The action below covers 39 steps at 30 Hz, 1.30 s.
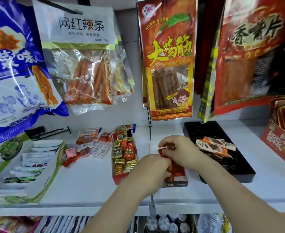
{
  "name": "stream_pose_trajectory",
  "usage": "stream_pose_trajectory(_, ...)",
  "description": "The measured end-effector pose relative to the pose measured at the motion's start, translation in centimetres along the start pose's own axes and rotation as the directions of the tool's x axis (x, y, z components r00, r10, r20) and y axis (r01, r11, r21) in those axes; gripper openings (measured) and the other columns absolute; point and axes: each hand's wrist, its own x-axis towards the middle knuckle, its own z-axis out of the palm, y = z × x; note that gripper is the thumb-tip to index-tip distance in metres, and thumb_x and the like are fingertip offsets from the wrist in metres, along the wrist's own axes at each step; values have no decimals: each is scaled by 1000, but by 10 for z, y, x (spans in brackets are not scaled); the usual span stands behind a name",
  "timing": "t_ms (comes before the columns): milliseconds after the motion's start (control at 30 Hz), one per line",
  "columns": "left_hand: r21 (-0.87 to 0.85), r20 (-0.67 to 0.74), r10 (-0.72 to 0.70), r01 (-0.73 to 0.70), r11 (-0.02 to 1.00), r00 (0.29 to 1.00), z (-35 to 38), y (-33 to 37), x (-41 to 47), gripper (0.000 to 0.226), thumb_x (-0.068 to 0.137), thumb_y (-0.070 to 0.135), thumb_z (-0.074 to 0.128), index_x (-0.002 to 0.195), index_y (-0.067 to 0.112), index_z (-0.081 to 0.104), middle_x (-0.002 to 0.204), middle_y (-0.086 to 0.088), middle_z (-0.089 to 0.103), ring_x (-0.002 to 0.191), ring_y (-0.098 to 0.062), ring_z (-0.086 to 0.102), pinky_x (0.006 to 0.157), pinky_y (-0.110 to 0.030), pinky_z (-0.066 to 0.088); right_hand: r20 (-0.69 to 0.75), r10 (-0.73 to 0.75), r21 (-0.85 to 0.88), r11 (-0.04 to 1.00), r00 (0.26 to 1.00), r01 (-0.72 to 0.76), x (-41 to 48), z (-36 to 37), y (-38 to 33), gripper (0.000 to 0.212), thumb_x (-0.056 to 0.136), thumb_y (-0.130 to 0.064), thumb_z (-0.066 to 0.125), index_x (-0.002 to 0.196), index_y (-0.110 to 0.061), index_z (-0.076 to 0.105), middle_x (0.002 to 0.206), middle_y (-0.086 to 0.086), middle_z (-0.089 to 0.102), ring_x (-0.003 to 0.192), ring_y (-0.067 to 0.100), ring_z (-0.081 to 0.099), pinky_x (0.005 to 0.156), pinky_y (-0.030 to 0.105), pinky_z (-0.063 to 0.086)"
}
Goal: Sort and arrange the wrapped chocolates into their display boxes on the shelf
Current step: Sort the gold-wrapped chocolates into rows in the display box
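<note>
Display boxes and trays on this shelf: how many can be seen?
5: green box far left, red box of gold and red chocolates at centre, dark-fronted box beside it, black tray further right, red carton far right. Others may be hidden.

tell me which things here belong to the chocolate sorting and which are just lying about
Job: left hand, right hand, red chocolates both grip, small box under them, gold-and-red box, loose chocolates on the shelf.
Lying about: snack bags, green box, black tray, red carton.
</note>
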Motion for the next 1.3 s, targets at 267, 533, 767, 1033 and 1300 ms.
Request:
stream_pose_trajectory(267, 36, 18, 35, -36, 999, 999, 14, 3, 13, 23, 98, 21, 48, 120, 14, 47, 119, -7, 46, 108, -27, 43, 86, -36, 41, 17, -30, -163, 986, 999, 33, -2, -2, 19, 26, 93, -15, 49, 106, -26, 68, 109, -6, 67, 101, 13, 60, 90, 31, 49)
stream_pose_trajectory(533, -146, -25, 19, -23, 989, 1000, 13, 15, 17, 40, 93, 18, 54, 131, 22, 42, 134, -3, 40, 113, -28, 46, 95, -39, 43, -2, -52, -250, 967, 999, 50, -12, -20, 32, 24, 92, -18, 54, 107, -31, 68, 108, -11, 66, 105, 16, 54, 92, 30, 43)
stream_pose_trajectory(767, -18, -105, -62, 61, 998, 993, 3, 12, 15, 37, 88, 38, 64, 121, 24, 54, 106, -3, 65, 97, -25, 60, 78, -32, 46, 49, 92, -484, 873, 995, -57, -20, -34, 33, 39, 87, -33, 64, 125, -32, 59, 119, -2, 63, 111, 24, 49, 90, 36, 46)
stream_pose_trajectory(1033, 31, -48, -26, 28, 999, 998, -3, 13, 11, 43, 87, 46, 62, 123, 24, 53, 101, -8, 67, 92, -29, 61, 71, -33, 45, 80, 83, -439, 898, 993, -39, -18, -26, 30, 41, 87, -19, 64, 124, -35, 59, 116, -6, 66, 113, 19, 52, 92, 37, 48)
stream_pose_trajectory(1300, 203, -95, -3, 22, 979, 995, -3, 15, 9, 53, 88, 62, 49, 120, 20, 42, 100, -9, 67, 88, -32, 62, 65, -34, 38, 74, 73, -265, 963, 995, -51, -16, -21, 24, 49, 82, -5, 63, 126, -28, 57, 120, 0, 58, 108, 17, 55, 88, 29, 50)
